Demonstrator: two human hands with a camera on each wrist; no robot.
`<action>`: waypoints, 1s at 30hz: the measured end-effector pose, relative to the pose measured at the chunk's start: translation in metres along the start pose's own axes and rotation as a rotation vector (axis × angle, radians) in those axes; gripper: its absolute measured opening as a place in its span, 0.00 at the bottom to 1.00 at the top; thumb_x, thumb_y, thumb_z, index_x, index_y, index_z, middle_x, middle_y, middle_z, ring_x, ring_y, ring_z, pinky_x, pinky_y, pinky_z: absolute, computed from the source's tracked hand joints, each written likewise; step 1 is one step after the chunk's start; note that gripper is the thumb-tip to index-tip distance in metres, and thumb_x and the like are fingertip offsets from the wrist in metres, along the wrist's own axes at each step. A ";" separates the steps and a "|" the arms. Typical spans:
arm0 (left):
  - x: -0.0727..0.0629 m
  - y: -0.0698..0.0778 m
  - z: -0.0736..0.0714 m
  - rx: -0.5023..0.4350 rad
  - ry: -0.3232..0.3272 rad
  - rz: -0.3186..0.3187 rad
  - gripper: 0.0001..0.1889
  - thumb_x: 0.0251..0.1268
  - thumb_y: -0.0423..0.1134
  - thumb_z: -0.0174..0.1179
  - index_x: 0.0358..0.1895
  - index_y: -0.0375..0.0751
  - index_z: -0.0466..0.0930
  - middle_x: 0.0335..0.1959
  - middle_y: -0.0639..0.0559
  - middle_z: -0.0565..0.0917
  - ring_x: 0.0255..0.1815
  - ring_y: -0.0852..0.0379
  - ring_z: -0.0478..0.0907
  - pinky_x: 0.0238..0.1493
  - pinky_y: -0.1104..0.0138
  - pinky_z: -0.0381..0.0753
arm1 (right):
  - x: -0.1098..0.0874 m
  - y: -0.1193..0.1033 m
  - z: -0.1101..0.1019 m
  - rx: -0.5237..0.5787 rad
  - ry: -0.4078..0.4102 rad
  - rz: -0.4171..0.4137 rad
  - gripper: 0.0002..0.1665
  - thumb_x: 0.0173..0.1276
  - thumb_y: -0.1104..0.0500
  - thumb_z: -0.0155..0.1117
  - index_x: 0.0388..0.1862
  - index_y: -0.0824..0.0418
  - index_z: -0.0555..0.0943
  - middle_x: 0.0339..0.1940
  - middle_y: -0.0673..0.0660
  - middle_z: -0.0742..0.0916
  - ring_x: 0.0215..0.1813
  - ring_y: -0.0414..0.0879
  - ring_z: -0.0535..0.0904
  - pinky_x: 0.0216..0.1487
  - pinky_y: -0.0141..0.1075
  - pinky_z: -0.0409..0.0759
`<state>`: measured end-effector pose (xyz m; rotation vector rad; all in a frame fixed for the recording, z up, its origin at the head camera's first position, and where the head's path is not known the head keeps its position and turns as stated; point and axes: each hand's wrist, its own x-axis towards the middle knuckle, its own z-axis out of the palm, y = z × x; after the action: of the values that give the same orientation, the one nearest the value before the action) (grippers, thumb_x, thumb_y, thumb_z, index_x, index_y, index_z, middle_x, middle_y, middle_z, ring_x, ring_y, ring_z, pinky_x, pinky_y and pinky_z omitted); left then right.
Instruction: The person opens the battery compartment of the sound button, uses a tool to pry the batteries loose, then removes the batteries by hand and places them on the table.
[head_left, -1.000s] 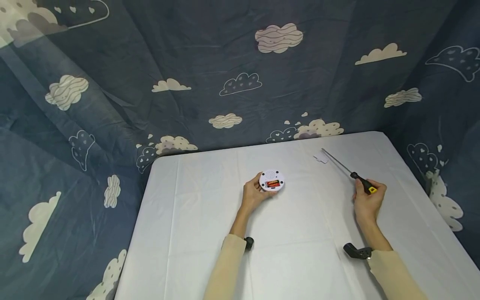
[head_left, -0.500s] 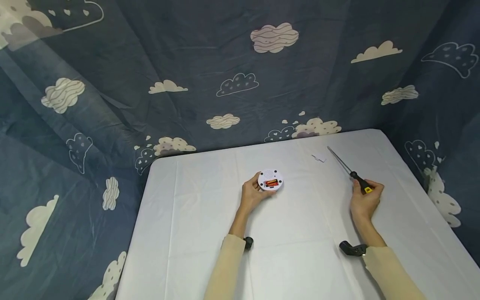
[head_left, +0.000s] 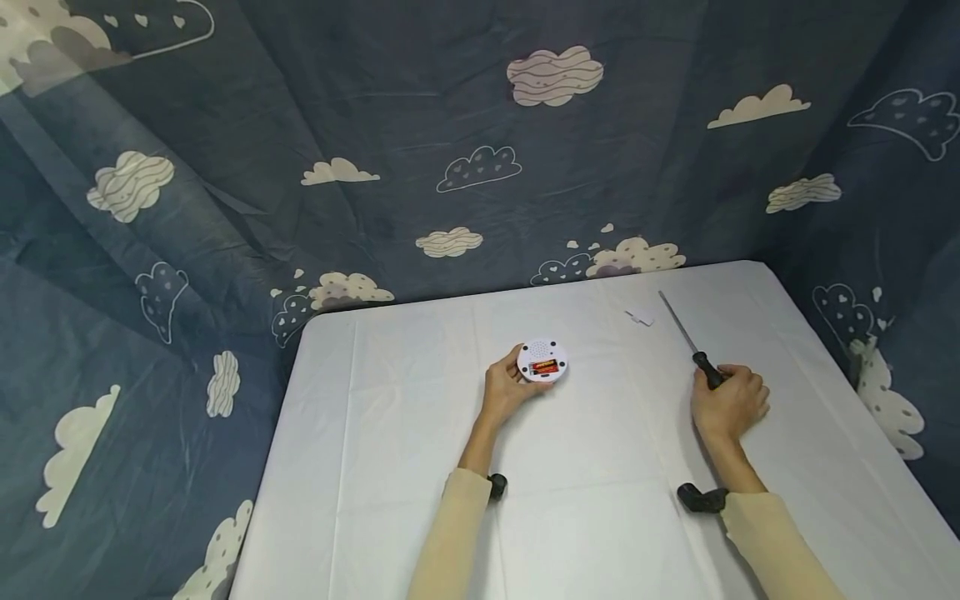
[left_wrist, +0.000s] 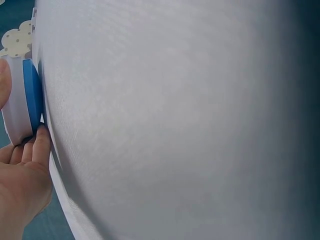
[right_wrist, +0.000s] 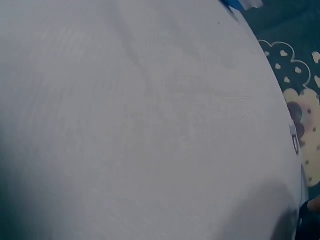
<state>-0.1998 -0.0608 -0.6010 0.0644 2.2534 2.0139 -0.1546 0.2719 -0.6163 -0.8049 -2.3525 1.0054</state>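
My left hand [head_left: 507, 390] holds a round white device [head_left: 542, 348] by its edge, thumb on the near side. Its perforated face is up, with red-and-black batteries [head_left: 544, 367] in an uncovered compartment. In the left wrist view, the device's underside [left_wrist: 33, 95] is blue and sits close over the table. My right hand [head_left: 729, 403] grips a screwdriver [head_left: 681, 327] by its black handle, the long metal shaft aimed away from me and slightly left. Most of the handle is covered by the fingers. Only a sliver of that hand [right_wrist: 315, 205] enters the right wrist view.
A small thin white piece with dark edges [head_left: 640, 318], perhaps a cover, lies on the white-clothed table [head_left: 420, 433], left of the screwdriver's shaft. Behind the table hangs a dark blue curtain [head_left: 375, 100] with cloud prints.
My right hand has turned over the screwdriver's handle, hiding its yellow end, and shifted slightly left. The shaft's tip has swung right, away from the small white piece. My left hand stays put.
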 end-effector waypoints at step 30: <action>0.002 -0.001 -0.002 -0.011 -0.022 0.058 0.48 0.47 0.23 0.80 0.75 0.30 0.67 0.73 0.37 0.76 0.73 0.49 0.75 0.71 0.70 0.78 | -0.046 -0.112 0.078 0.330 -0.725 -0.414 0.12 0.67 0.60 0.76 0.47 0.64 0.91 0.32 0.59 0.81 0.34 0.43 0.70 0.32 0.27 0.68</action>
<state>-0.2019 -0.0630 -0.6016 0.1524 2.2519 2.0435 -0.2056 0.1395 -0.5891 0.2221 -2.6266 1.6134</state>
